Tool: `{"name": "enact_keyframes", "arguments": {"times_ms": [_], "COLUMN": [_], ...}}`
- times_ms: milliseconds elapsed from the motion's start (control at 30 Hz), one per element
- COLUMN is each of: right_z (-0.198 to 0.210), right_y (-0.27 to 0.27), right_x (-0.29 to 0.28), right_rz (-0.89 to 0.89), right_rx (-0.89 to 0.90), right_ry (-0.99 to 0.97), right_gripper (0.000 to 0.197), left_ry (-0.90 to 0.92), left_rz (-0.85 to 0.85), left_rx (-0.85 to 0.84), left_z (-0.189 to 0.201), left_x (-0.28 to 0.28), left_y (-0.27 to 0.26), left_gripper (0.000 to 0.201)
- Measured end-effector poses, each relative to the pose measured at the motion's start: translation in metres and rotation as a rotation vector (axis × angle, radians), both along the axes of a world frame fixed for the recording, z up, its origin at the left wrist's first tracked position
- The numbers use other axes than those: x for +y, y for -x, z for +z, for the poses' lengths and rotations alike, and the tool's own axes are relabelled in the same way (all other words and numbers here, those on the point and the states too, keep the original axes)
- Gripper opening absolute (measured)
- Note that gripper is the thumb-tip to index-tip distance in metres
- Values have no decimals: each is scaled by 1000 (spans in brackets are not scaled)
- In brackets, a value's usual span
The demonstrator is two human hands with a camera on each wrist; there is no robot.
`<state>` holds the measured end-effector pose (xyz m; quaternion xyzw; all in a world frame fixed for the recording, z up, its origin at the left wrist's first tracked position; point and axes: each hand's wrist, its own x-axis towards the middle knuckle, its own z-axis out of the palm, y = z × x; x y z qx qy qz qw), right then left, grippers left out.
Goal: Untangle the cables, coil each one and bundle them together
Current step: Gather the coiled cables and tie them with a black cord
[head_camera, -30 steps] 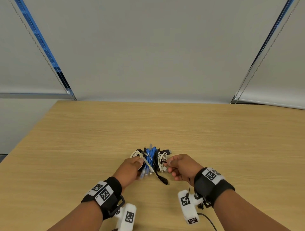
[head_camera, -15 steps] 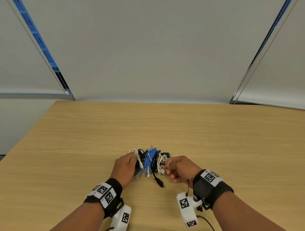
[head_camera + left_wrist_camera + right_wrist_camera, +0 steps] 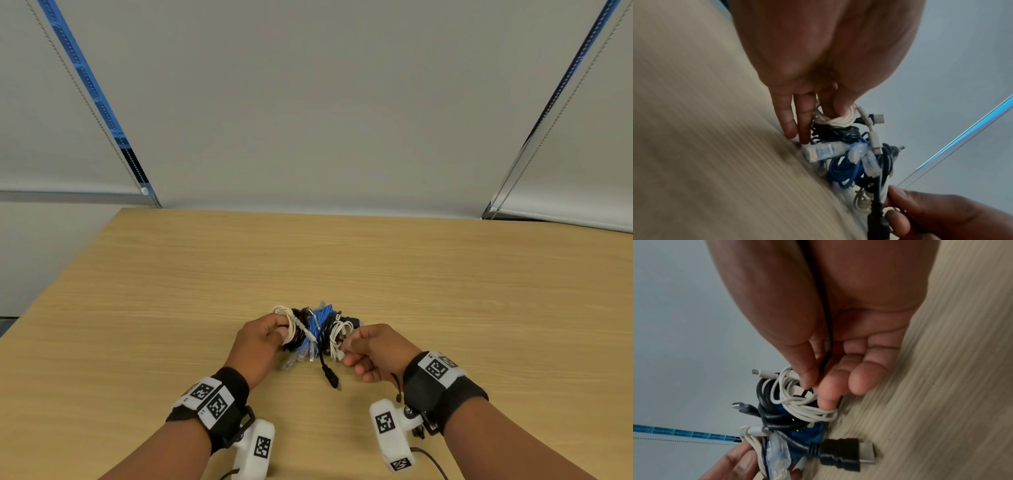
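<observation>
Cable bundle (image 3: 317, 330) — white, black, blue coils bunched together; pinched at left end by left hand (image 3: 255, 346), at right by right hand (image 3: 376, 353).

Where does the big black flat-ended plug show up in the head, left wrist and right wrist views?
Head: black plug on the table, below the cable bundle, between both hands.
Left wrist: bottom edge, right of centre.
Right wrist: lower centre, metal end pointing right.
Shared landmark: blue cable.
</observation>
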<state>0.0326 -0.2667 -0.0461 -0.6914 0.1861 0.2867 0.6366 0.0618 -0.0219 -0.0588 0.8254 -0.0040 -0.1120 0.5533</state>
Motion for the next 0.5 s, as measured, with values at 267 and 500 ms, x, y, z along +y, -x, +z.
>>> {"name": "enact_keyframes", "arguments": {"times_ms": [267,500], "right_z": [20,29], "right_y": [-4,-4], "right_x": [-16,-32], "right_rz": [52,68], "right_rx": [27,-68], "right_ry": [14,-331], "right_gripper": [11,18], "left_ry": [-199,-155], "left_rz": [101,60], "left_rx": [-172,-276], "left_z": [8,21], "left_x": [-2,1], "left_y": [-8,-14], "left_gripper": [27,23]}}
